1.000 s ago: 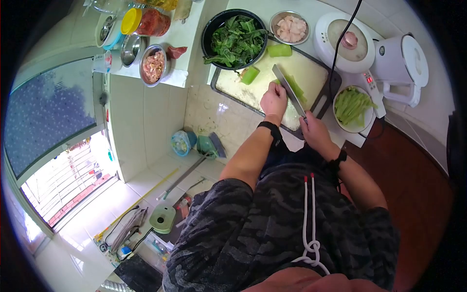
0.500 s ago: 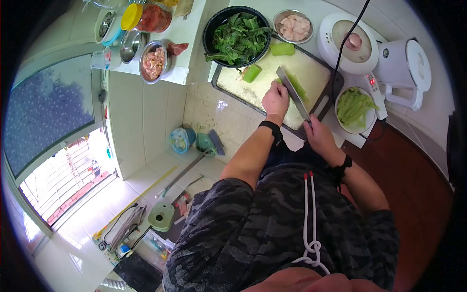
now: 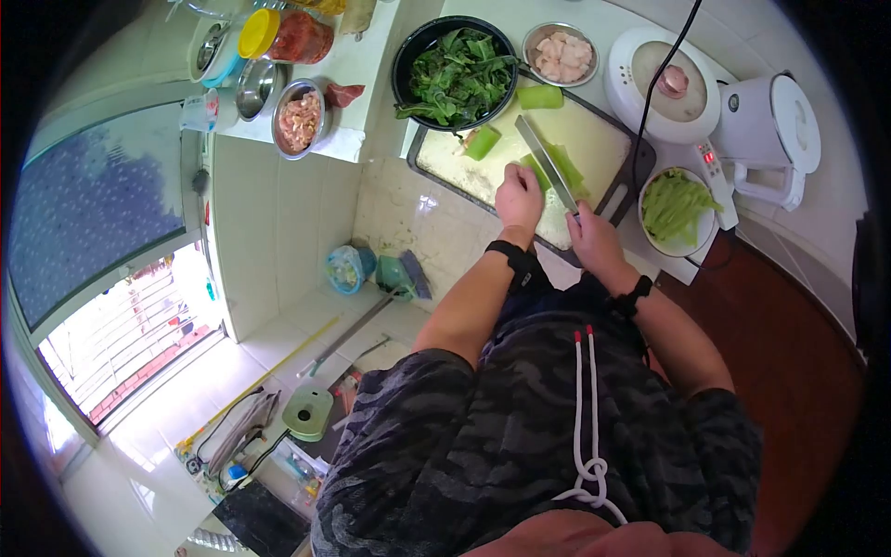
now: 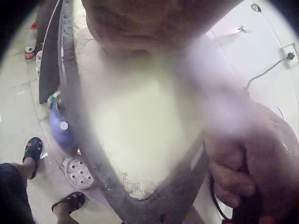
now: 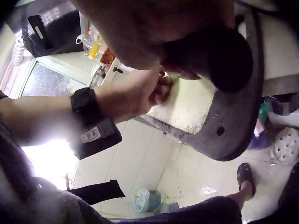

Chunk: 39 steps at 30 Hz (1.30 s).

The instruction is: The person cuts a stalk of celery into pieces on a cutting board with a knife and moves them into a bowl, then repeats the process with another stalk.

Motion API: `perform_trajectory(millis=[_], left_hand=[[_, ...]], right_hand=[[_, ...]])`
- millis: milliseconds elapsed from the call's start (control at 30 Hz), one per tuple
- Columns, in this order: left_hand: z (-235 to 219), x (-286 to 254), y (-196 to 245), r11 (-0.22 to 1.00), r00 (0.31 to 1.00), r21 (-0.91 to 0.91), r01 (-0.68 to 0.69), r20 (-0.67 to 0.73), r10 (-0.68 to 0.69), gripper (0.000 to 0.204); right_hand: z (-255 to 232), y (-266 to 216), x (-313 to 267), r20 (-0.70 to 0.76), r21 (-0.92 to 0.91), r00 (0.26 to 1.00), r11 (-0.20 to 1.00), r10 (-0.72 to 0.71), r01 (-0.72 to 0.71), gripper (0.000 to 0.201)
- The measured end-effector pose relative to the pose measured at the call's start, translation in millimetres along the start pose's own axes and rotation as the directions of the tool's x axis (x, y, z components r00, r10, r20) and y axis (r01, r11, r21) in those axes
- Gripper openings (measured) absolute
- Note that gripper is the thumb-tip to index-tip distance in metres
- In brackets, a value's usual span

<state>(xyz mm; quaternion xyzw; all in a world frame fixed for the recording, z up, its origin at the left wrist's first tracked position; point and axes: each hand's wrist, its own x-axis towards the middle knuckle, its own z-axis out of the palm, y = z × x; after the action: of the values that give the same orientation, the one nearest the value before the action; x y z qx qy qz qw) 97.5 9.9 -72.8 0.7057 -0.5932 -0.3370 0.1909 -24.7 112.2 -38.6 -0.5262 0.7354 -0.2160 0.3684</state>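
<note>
While the right hand (image 3: 594, 243) is wrapped around the dark handle of the long steel cleaver (image 3: 548, 165), the blade lies slanted across the pale rectangular cutting board with a dark rim (image 3: 594, 125), its edge against the light green peeled vegetable stem (image 3: 561, 165) near the board's middle. The left hand (image 3: 520, 197) sits just left of the blade with its fingers curled down onto the near end of the stem, pinning it to the board; the head view is too small to show how the fingertips are tucked, and the left wrist view is blurred by closeness.

To slice well here, I judge that the knuckles of the holding hand should face the flat of the blade, fingertips drawn back, so that the cleaver can ride against them. The stem wants its flattest side down so it cannot roll. Even, thin strips would match those already piled in the white round plate of green strips (image 3: 676, 204) at the right end of the board.

Two more short green stem pieces (image 3: 483, 142) wait on the far side of the board, one touching the black round bowl of dark leafy greens (image 3: 455, 74). The white rice cooker (image 3: 661, 84) and its cord stand close on the counter (image 3: 353, 65), so the elbow has little room on the right.
</note>
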Motion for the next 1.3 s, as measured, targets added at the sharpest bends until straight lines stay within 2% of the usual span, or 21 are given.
perform_trajectory(millis=[133,200,400,533,600,667,733,800,933,1033,1300], left_hand=[[-1.0,1.7,5.0,1.0,0.996,0.02,0.0,0.089,-0.002,0.03],[1.5,3.1,3.3,0.996,0.997,0.085,-0.033,0.068,0.027,0.03],[-3.3,4.1,11.3,0.988,0.996,0.155,0.011,0.09,-0.025,0.025],[-2.8,4.9,10.4,0.986,0.995,0.168,0.013,0.099,-0.031,0.023],[0.0,4.8,7.3,0.986,0.997,0.166,-0.012,0.079,-0.001,0.023],[-0.4,5.6,5.7,0.986,0.997,0.164,-0.021,0.077,0.009,0.023],[1.1,5.7,2.8,0.987,0.997,0.157,-0.025,0.08,0.012,0.023],[3.2,6.7,1.6,0.984,0.997,0.175,-0.031,0.071,0.018,0.022],[0.6,7.5,2.7,0.981,0.995,0.184,-0.062,0.091,0.045,0.02],[-0.5,5.6,3.3,0.98,0.996,0.19,-0.056,0.078,0.041,0.023],[-0.8,7.6,1.1,0.979,0.992,0.194,-0.065,0.116,0.043,0.024]], right_hand=[[-2.4,1.5,-2.3,0.0,0.015,1.0,1.0,-0.007,0.007,0.027],[-4.1,-0.4,-4.9,0.015,-0.013,1.0,1.0,-0.022,0.022,0.027],[-22.7,-10.2,-21.3,0.113,-0.083,0.993,0.996,-0.025,0.034,0.026],[-17.2,-13.9,-18.5,0.113,-0.089,0.994,0.996,-0.005,0.015,0.025],[-4.5,-9.4,-7.8,0.044,-0.097,0.998,0.994,-0.037,0.041,0.025],[-2.6,-8.3,-4.8,0.042,-0.091,0.998,0.995,-0.043,0.047,0.025],[-9.2,-13.2,-7.3,0.045,-0.093,0.998,0.995,-0.043,0.047,0.025],[-20.4,-18.5,-18.7,0.112,-0.096,0.994,0.995,0.0,0.011,0.025],[-14.3,-12.5,-16.3,0.112,-0.105,0.994,0.994,0.001,0.011,0.026],[-4.2,-5.8,-7.0,0.046,-0.081,0.996,0.994,-0.076,0.08,0.026],[-19.6,-12.0,-19.8,0.119,-0.078,0.993,0.997,-0.02,0.03,0.027]])
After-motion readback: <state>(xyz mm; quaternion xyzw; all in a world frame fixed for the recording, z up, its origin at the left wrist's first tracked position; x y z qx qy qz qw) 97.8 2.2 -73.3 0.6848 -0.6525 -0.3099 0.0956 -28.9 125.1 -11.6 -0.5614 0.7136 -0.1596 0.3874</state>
